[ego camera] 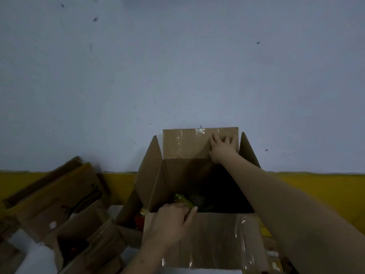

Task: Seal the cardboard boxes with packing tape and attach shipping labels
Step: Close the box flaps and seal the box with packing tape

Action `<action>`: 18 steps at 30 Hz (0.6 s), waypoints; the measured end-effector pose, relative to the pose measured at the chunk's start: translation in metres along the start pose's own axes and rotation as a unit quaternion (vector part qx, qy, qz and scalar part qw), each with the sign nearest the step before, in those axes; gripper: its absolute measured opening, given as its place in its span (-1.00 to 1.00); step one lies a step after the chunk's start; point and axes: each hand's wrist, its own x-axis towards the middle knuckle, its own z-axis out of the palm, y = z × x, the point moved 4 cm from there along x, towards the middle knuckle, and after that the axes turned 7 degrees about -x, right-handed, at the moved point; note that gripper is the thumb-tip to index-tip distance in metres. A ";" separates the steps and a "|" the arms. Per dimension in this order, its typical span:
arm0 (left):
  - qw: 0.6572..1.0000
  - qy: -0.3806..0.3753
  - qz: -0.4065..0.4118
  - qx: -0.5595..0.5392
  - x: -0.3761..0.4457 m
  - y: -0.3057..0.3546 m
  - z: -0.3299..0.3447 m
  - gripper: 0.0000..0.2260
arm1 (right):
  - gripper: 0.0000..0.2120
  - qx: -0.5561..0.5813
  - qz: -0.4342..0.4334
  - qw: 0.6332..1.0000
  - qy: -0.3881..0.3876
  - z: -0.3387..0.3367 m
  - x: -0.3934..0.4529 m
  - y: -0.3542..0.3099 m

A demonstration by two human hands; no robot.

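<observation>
An open cardboard box stands in front of me with all its flaps up; old clear tape shines on the near and far flaps. My left hand grips the top edge of the near flap, thumb on the outside and fingers curled over into the box. My right hand lies flat with spread fingers against the far flap. Inside the dark box I make out green packaging. No tape roll or label is in view.
Several other cardboard boxes lie piled at the left, some open and tilted. A red and yellow packet sits beside the box's left corner. A pale wall with a yellow lower band rises right behind the box.
</observation>
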 end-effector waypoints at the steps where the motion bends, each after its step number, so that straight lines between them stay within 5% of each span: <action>1: 1.000 0.014 0.010 0.024 -0.003 -0.002 -0.001 -0.61 | -0.34 -0.004 0.010 1.000 -0.017 -0.001 0.003 0.003; 4: 0.981 0.164 -0.011 0.099 -0.014 -0.010 -0.015 -0.69 | -0.34 -0.025 0.025 0.999 -0.038 -0.005 0.008 0.013; 6: 0.956 0.272 -0.078 0.082 -0.018 -0.018 -0.030 -0.39 | -0.38 -0.026 0.027 0.998 -0.041 -0.004 0.013 0.021; 9: 0.928 0.333 -0.170 0.006 -0.019 -0.032 -0.052 -0.09 | -0.35 -0.011 0.048 0.997 -0.064 -0.003 0.017 0.034; 11: 0.920 0.315 -0.200 -0.117 -0.017 -0.043 -0.050 -0.14 | -0.29 -0.011 0.038 0.996 -0.079 -0.007 0.015 0.037; 13: 0.935 0.261 -0.151 -0.185 -0.014 -0.046 -0.040 -0.41 | -0.27 -0.013 0.028 0.995 -0.092 -0.014 0.012 0.040; 15: 0.975 0.175 -0.086 -0.109 -0.011 -0.043 -0.030 -0.58 | -0.36 0.019 0.023 0.995 -0.097 -0.020 0.011 0.047; 18: 0.992 0.067 -0.099 -0.032 -0.007 -0.049 -0.018 -0.54 | -0.44 0.061 -0.025 0.993 -0.093 -0.029 0.008 0.058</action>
